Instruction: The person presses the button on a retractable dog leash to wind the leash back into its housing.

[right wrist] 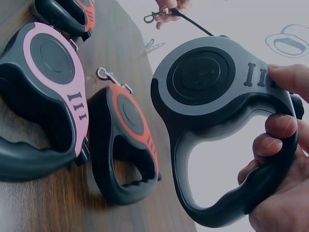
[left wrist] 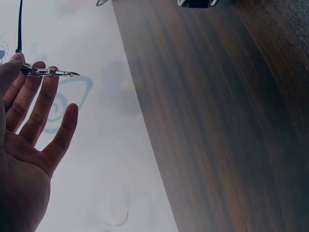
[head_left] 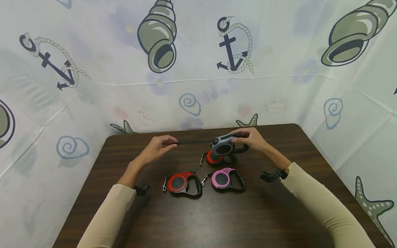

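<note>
My right hand (head_left: 252, 138) grips a grey and black retractable dog leash (head_left: 224, 144) by its handle, up off the table. In the right wrist view the fingers curl through the loop of the grey leash (right wrist: 200, 72), with the thumb on its upper side. A dark cord (head_left: 195, 141) runs straight from its casing to my left hand (head_left: 158, 148). Thumb and fingers there pinch the leash's end beside a metal clip (left wrist: 48, 72), while the little finger stands away. Below the grey leash lies a red leash (head_left: 214, 158), partly hidden by it.
Nearer the front, a second red leash (head_left: 183, 184) and a pink leash (head_left: 224, 179) lie side by side, their metal clips pointing left. All rest on a dark wooden table (head_left: 198, 220). A patterned white cloth (head_left: 198, 62) hangs behind and along the sides.
</note>
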`<state>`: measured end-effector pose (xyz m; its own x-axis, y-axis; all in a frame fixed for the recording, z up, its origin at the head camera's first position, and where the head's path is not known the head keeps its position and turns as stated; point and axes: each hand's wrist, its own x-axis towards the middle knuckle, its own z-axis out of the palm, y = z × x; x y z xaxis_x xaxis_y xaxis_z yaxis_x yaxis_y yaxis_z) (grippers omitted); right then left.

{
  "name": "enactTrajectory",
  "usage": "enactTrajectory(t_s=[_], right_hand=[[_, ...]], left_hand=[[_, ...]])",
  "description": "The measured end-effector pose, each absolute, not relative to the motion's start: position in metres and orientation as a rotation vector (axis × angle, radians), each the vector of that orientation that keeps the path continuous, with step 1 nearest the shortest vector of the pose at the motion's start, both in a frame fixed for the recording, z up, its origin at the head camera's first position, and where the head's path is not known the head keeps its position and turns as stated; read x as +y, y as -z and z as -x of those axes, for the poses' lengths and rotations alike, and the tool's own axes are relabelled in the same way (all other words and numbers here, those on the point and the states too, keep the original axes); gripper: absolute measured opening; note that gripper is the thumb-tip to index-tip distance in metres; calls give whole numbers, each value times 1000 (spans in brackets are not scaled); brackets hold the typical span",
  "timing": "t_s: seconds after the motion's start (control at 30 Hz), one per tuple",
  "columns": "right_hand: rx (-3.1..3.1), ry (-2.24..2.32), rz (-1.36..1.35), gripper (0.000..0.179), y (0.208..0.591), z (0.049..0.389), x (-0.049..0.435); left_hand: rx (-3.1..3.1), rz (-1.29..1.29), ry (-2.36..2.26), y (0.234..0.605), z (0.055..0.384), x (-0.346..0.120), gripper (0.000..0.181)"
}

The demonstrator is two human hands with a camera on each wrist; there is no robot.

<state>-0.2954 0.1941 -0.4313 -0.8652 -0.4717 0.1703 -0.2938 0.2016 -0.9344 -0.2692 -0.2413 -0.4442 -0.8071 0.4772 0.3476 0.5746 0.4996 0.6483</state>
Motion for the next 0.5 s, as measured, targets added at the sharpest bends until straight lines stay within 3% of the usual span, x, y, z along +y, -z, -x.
enactTrajectory(t_s=[0.5], right_hand=[[2340, 1720, 771, 36, 434, 296, 177]], left_hand=[[-2574, 966, 1258, 446, 268, -231, 19]])
